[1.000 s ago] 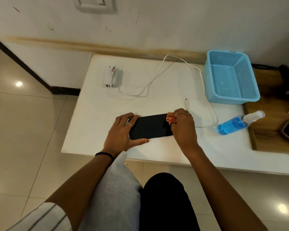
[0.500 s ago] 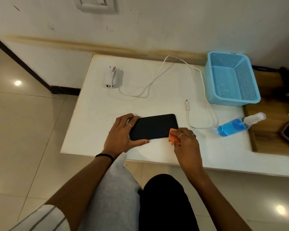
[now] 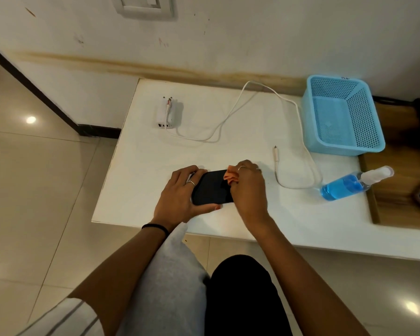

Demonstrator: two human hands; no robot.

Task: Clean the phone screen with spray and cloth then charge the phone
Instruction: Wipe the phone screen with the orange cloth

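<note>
A black phone (image 3: 210, 187) lies screen up on the white table (image 3: 136, 170), near its front edge. My left hand (image 3: 180, 197) grips the phone's left end, thumb along the near side. My right hand (image 3: 249, 187) holds a bunched orange cloth (image 3: 230, 176) against the right part of the screen and hides the phone's right end. A spray bottle of blue liquid (image 3: 344, 185) lies on its side at the right. The white charger block (image 3: 166, 115) sits at the back left; its white cable (image 3: 298, 117) loops across the table and ends in a free plug (image 3: 275, 152).
An empty blue plastic basket (image 3: 371, 141) stands at the back right. A wooden board (image 3: 398, 209) lies at the right edge with a dark device partly on it. A wall socket (image 3: 143, 6) sits above the table. My knees are below the table's front edge.
My right hand with the cloth went from the phone's far right corner down to its near right corner, then back up onto the screen, further left. My left hand kept its hold.
</note>
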